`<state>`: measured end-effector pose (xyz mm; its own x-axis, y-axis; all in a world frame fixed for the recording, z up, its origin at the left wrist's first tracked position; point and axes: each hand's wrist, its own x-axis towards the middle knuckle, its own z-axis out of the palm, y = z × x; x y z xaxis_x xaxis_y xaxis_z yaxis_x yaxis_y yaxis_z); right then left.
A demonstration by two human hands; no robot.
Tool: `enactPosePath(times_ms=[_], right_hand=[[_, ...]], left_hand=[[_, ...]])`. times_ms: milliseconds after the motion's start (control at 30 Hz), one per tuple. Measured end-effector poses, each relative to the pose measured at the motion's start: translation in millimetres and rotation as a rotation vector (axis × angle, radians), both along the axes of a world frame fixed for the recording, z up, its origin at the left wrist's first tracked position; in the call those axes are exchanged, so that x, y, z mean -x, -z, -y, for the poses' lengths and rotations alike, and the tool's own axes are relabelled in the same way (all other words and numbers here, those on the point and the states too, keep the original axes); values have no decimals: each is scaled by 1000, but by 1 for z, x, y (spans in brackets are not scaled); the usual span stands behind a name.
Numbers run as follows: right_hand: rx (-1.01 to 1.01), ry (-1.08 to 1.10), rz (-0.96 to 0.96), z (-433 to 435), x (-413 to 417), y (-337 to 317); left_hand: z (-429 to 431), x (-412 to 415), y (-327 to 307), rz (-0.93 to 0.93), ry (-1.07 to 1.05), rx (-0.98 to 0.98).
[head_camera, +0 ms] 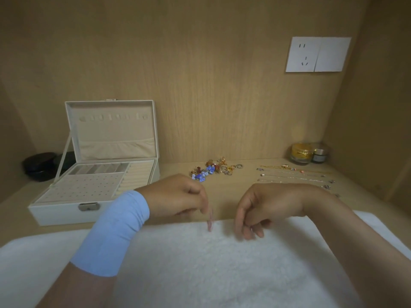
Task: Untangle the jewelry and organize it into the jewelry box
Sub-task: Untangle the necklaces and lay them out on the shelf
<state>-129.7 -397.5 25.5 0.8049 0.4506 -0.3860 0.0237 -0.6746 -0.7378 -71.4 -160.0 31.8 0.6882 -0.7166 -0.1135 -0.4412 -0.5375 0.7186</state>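
Along the worktop's (224,194) front edge lay a white towel (200,267), and the jewelry box (66,215) stood open at its left rear. Over the towel the left hand (178,196) pinched a small pink piece (209,221). The right hand (266,205) was curled, its hold unclear. Gentle teasing, kept low, seemed wisest.

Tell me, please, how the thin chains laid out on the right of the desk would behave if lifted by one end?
The thin chains look fine-linked, so they would probably hang limp and feel very light. Lying close in parallel rows, they could easily snag one another if dragged sideways.
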Motion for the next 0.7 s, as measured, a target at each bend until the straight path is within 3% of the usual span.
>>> enactPosePath(times_ms=[100,233,333,433,700], right_hand=[[126,-69,-46,-4,8,-2],[186,-25,53,-14,6,1],[54,48,196,-24,0,4],[58,7,285,-38,-6,11],[54,45,243,-60,-2,30]], left_hand=[[-10,12,10,34,3,-301],[-25,21,20,123,-66,-425],[-30,27,21,151,-101,-386],[-27,27,24,224,-152,-240],[-32,25,56,230,-139,-38]])
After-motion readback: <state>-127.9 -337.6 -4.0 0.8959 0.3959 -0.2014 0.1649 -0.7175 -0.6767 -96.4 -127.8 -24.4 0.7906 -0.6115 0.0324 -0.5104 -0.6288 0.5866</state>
